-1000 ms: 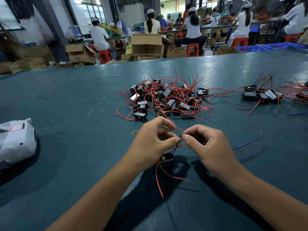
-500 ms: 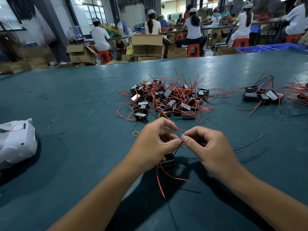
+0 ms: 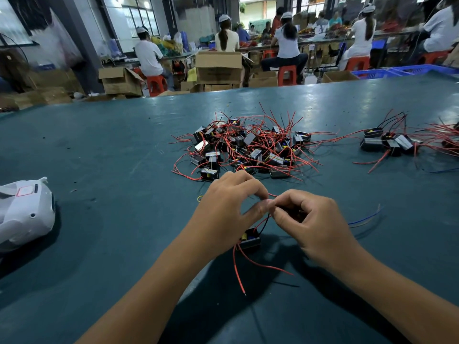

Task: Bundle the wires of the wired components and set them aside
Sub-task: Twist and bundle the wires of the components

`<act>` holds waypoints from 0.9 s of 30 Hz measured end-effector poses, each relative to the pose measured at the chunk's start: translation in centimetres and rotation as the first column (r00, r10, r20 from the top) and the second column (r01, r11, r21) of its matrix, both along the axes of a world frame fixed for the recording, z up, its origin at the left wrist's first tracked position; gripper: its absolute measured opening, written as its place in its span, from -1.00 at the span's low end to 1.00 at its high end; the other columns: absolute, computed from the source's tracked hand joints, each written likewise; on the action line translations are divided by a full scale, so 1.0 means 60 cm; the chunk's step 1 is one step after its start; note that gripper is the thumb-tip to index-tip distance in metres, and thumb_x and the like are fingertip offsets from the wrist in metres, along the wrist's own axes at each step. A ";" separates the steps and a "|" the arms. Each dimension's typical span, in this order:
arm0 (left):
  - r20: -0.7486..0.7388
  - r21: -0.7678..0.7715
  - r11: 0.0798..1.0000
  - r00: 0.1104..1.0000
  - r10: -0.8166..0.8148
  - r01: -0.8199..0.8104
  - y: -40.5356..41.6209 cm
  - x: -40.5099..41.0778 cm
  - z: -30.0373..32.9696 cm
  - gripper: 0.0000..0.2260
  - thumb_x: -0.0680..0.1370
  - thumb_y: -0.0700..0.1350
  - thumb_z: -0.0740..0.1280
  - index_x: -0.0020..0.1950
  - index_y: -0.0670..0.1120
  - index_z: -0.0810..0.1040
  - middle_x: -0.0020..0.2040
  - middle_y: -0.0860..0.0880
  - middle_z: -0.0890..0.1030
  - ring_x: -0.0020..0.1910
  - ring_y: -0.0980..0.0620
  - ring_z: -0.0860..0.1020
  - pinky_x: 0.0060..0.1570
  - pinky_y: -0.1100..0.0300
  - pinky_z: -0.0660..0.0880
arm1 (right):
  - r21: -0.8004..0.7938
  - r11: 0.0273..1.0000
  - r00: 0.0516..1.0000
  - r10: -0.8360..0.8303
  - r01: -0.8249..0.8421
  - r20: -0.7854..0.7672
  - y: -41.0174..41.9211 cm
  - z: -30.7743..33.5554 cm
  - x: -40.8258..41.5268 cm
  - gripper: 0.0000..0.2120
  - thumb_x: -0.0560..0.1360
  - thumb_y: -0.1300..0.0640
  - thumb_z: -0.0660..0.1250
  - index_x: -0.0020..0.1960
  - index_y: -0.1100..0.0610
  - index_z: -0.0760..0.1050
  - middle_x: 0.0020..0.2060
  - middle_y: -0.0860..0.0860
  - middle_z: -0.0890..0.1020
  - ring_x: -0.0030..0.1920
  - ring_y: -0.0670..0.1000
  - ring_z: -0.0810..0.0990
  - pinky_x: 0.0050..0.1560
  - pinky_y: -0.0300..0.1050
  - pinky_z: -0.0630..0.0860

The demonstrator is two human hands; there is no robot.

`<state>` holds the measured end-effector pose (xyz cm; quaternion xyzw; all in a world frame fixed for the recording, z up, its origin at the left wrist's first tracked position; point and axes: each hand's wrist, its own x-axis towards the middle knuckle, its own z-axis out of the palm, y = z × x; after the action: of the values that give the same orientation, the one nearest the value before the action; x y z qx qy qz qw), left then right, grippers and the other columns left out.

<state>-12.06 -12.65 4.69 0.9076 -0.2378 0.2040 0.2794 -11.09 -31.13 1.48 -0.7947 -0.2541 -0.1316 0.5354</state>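
Fingers of the left hand (image 3: 224, 214) and of the right hand (image 3: 314, 225) meet tip to tip above the bench (image 3: 111, 150). Both sets are curled and pinch the thin wires (image 3: 263, 220) of one component (image 3: 249, 239); the left thumb and forefinger close on the strands, and the right thumb and forefinger grip them just beside that point. The component, a small black block with a yellow part, sits directly below the fingertips, partly hidden by the left hand; whether it rests on the bench cannot be told. Two loose red leads (image 3: 238, 271) trail from it toward the wearer, past the wrists.

Beyond the fingers, near them, lies a pile of components (image 3: 248, 150) with tangled red wires. Farther to the right of the fingers lies a smaller group of components (image 3: 387, 142) with red and black leads. A small yellow band (image 3: 200, 198) lies on the bench just left of the left knuckles. A thin blue wire (image 3: 365, 219) lies to the right of the right hand. A white plastic shell (image 3: 23, 209) rests well to the left.
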 end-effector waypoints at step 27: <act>-0.275 -0.187 0.982 0.961 -0.038 -0.015 -0.013 -0.010 0.002 -0.77 0.59 -0.08 0.37 -0.27 0.01 0.51 -0.42 0.20 0.44 -0.42 0.18 0.36 -0.38 0.36 0.26 | -0.180 0.982 0.983 -0.018 0.051 0.181 -0.006 0.011 -0.011 -0.93 0.46 0.15 0.38 -0.16 0.09 0.64 -0.34 -0.08 0.63 -0.30 -0.09 0.56 -0.27 -0.26 0.44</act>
<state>-12.69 -13.40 4.81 0.8956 -0.1811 0.0945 0.3952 -11.75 -31.47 2.17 -0.8299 -0.2982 -0.1875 0.4326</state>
